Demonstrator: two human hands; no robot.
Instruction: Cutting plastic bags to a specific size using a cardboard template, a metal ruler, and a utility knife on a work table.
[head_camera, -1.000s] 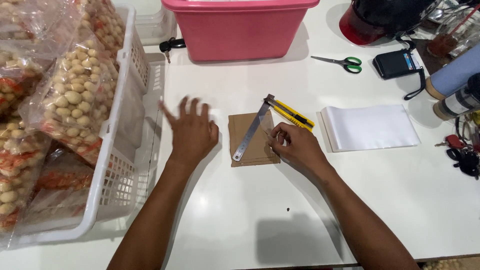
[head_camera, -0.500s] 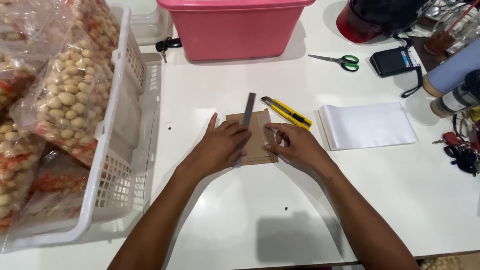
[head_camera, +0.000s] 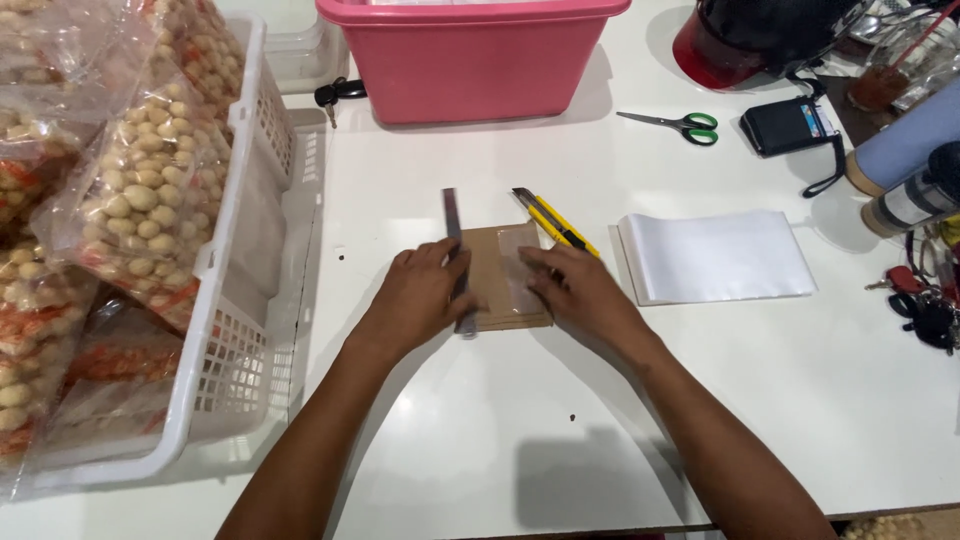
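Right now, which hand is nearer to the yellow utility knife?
Right. The right hand rests on the brown card just below the yellow utility knife, fingertips almost at its handle. The left hand presses the metal ruler, farther left.

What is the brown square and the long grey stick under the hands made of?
The brown square looks like matte cardboard: flat, dull tan, with a clear shiny plastic piece on top. The grey stick looks like a metal ruler: thin, straight, dull sheen, though hard plastic is possible. The left hand presses it down; the right hand rests on the square.
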